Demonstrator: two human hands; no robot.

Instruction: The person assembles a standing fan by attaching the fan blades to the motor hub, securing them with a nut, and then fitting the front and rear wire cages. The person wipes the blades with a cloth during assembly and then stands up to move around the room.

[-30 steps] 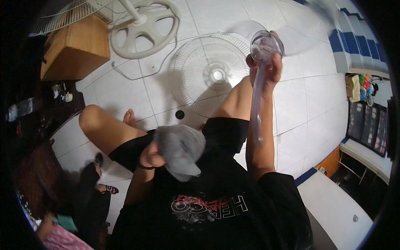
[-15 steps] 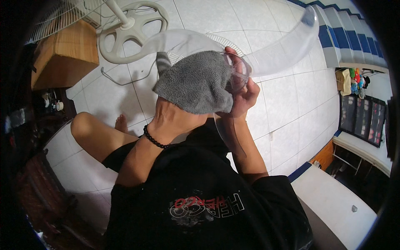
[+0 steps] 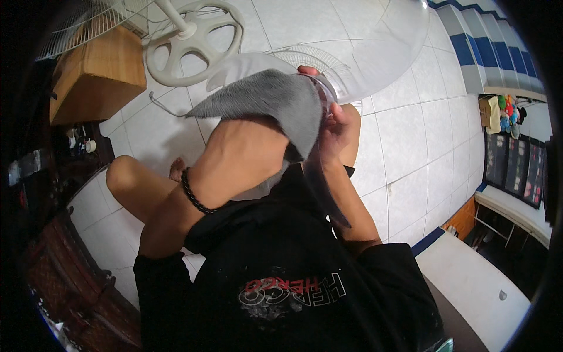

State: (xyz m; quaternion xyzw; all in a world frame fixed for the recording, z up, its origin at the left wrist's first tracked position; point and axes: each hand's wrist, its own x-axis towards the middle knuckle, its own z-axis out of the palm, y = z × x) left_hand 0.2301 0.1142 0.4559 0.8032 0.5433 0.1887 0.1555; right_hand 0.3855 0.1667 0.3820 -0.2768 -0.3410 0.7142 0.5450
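Note:
I sit on a white tiled floor and hold a clear plastic fan blade unit (image 3: 381,53) up close to the camera. My right hand (image 3: 337,126) grips it at its hub, with one blade fanning up to the right and another hanging down past my wrist. My left hand (image 3: 246,149) presses a grey cloth (image 3: 275,100) against the blade unit next to the hub; the cloth covers most of that hand's fingers. A black bead bracelet (image 3: 193,193) sits on my left wrist.
A round cream fan base with its pole (image 3: 193,38) lies on the floor ahead, a wire fan guard (image 3: 311,58) beside it and another guard (image 3: 82,23) at far left. A wooden box (image 3: 97,73) stands left. Blue-edged steps (image 3: 481,47) rise at right, with a white surface (image 3: 475,287) at lower right.
My right hand brought the fan blade unit from arm's length up close. My left hand lifted the grey cloth from my lap onto the blade, and it now slides across near the hub.

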